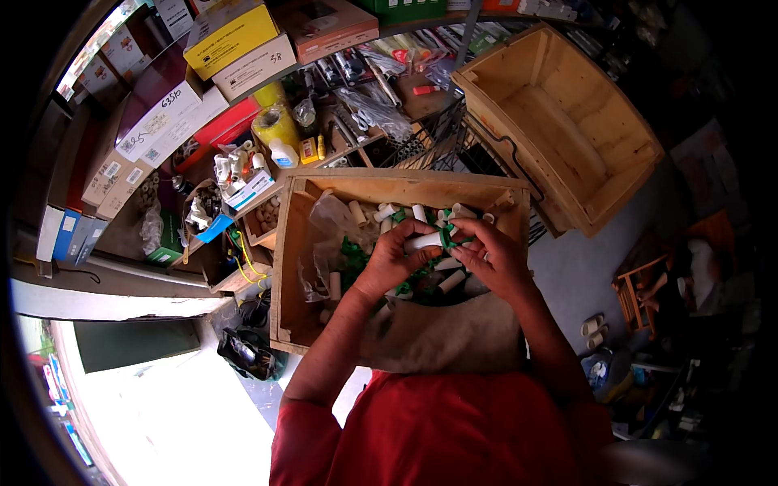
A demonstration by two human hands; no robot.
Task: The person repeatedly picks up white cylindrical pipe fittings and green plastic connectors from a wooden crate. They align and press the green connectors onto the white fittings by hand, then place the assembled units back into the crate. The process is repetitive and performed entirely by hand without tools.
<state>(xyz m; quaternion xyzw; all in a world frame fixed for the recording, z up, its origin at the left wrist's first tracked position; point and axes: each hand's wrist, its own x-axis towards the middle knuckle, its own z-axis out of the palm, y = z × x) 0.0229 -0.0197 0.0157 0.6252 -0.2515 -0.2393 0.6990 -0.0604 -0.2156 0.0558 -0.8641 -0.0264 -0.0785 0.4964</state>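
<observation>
Above a wooden box (381, 178), my left hand (392, 261) grips a short white tube (423, 241) between thumb and fingers. The fingers of my right hand (493, 257) pinch a green plastic fitting (447, 236) at the tube's right end. Whether the fitting sits inside the tube or around it, I cannot tell. Below both hands, the box holds several loose white tubes (451, 281) and green fittings (353, 256). Clear plastic film (318, 253) lies along its left side, and a brown cloth (446, 332) covers its near part.
A larger wooden crate (559, 121) stands to the far right. Cartons (162, 109), a yellow tape roll (275, 127) and a small white bottle (283, 154) crowd the shelves at the left and back. Slippers (594, 330) and a wooden chair (630, 298) are on the floor at right.
</observation>
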